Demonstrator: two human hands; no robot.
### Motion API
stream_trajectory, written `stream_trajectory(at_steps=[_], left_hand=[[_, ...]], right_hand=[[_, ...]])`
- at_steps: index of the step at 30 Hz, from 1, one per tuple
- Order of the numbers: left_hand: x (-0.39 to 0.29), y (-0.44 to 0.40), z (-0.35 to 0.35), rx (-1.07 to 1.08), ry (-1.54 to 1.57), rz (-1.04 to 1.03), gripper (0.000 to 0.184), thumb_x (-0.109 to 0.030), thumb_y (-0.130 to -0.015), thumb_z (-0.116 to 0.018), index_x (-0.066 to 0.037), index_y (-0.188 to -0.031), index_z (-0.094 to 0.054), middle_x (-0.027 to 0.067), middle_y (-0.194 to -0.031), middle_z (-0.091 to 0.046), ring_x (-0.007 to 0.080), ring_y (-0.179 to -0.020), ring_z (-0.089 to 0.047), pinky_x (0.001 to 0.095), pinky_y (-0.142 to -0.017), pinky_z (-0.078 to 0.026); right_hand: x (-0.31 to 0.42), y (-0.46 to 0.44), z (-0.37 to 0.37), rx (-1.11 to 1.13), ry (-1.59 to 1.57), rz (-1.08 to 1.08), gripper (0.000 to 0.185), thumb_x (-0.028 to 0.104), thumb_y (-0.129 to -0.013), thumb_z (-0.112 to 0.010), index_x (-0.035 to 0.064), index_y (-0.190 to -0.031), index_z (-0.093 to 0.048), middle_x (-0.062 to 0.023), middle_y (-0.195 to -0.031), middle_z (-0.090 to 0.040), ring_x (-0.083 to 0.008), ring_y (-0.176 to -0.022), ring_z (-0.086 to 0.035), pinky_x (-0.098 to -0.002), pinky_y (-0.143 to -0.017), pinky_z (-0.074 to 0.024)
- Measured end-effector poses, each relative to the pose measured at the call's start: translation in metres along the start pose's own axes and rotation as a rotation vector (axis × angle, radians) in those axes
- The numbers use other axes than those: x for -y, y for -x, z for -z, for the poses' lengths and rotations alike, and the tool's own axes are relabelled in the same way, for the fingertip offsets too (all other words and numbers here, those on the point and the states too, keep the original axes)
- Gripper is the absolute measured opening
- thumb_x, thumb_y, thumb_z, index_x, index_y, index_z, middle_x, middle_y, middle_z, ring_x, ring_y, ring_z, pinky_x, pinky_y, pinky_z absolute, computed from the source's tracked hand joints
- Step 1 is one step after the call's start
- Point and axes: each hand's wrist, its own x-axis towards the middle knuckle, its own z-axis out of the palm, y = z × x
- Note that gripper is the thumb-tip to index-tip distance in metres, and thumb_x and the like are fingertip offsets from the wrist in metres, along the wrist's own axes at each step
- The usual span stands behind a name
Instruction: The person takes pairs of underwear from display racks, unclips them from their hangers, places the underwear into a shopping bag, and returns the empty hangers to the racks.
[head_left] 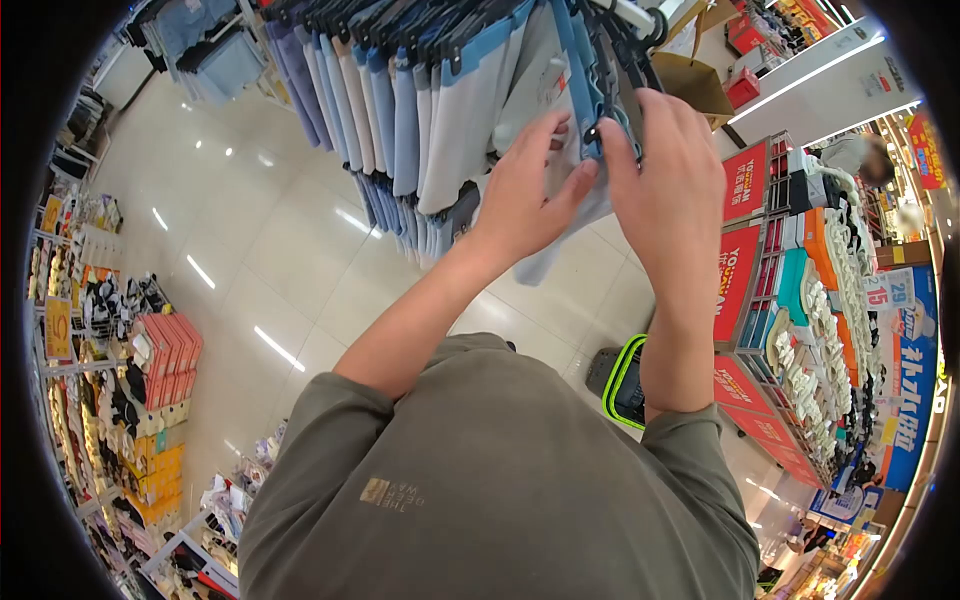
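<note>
Black clip hangers hold a row of garments in white, grey and blue (450, 130), which look like shorts, at the top of the head view. My right hand (670, 170) is at the right end of the row. Its thumb and fingers close round a clip hanger (592, 134) at the blue waistband of a pale garment. Close by on the left is my left hand (530, 190), thumb apart from the curved fingers. Its fingertips are beside a light grey garment (530, 100) with a tag; whether they touch it I cannot tell.
A white metal rail end (635, 14) sits above the hangers. On the floor stands a dark basket with a bright green rim (610, 390). Red-signed racks of goods (740, 270) line the right side, and shelves with red boxes (168, 360) the left.
</note>
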Motion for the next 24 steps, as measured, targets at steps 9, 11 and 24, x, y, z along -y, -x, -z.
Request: stream_trajectory(at_steps=[9,11,24], left_hand=[[0.013,0.018,0.014,0.041,-0.138,0.012,0.072,-0.032,-0.082,-0.08,0.003,-0.136,-0.048,0.0228,-0.132,-0.058,0.035,-0.109,-0.064,0.0433,-0.092,-0.052],[0.02,0.025,0.016,0.072,-0.118,0.075,0.065,-0.026,-0.085,-0.079,0.0,-0.137,-0.049,0.0169,-0.131,-0.059,0.0281,-0.111,-0.062,0.0396,-0.093,-0.051],[0.029,0.039,0.094,-0.131,-0.111,-0.012,0.08,-0.031,-0.085,-0.081,0.006,-0.143,-0.041,0.0181,-0.136,-0.055,0.0284,-0.125,-0.053,0.0405,-0.106,-0.041]], right_hand=[[0.005,-0.059,-0.039,0.292,0.259,-0.05,0.014,0.013,-0.077,-0.069,-0.0006,-0.081,-0.069,-0.0199,-0.082,-0.071,-0.0423,-0.084,-0.068,-0.0486,-0.077,-0.0543],[0.006,-0.062,-0.049,0.265,0.185,-0.095,0.013,0.011,-0.077,-0.067,-0.001,-0.082,-0.069,-0.0209,-0.084,-0.071,-0.0432,-0.085,-0.069,-0.0489,-0.077,-0.0559],[-0.011,0.059,0.103,0.553,-0.807,-0.555,0.02,0.01,-0.092,-0.063,-0.0038,-0.106,-0.07,0.0019,-0.067,-0.058,-0.0011,-0.057,-0.047,-0.0192,-0.052,-0.0339]])
